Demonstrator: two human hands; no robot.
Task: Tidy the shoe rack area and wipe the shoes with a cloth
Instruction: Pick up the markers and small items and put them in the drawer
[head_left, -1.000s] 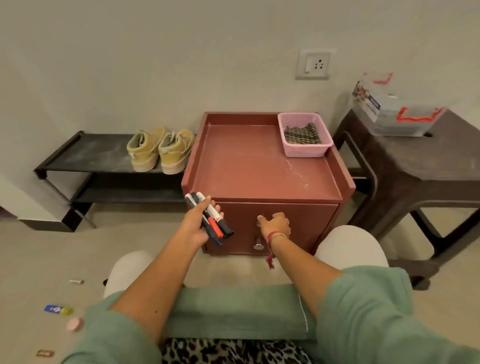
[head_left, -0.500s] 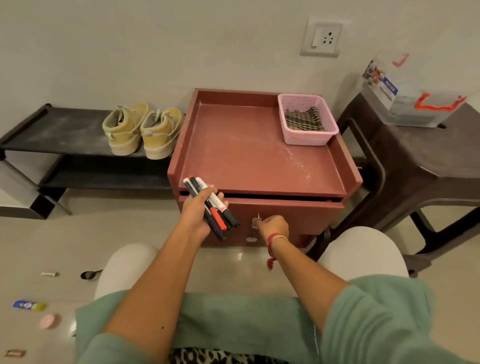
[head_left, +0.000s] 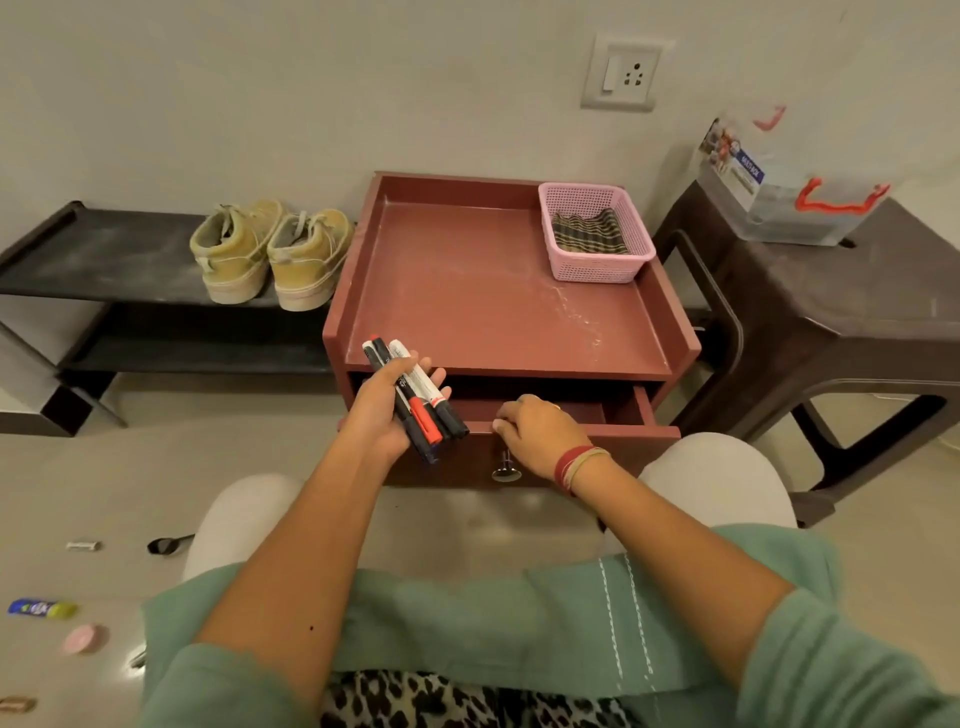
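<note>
Over the part-open drawer (head_left: 649, 435), the left hand (head_left: 387, 410) grips a bundle of markers (head_left: 415, 395) while the right hand (head_left: 540, 436) hooks its fingers (head_left: 506, 415) on the front edge; one marker could slip and drop.

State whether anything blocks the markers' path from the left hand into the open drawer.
Nothing visible does. The markers, gripped in the left hand, hang at the open drawer; the right hand grips its front edge beside them.

Drawer (head_left: 618, 451) interior dark, unseen; box label (head_left: 733, 169) unreadable; shoe rack (head_left: 104, 254) left end cut off.
</note>
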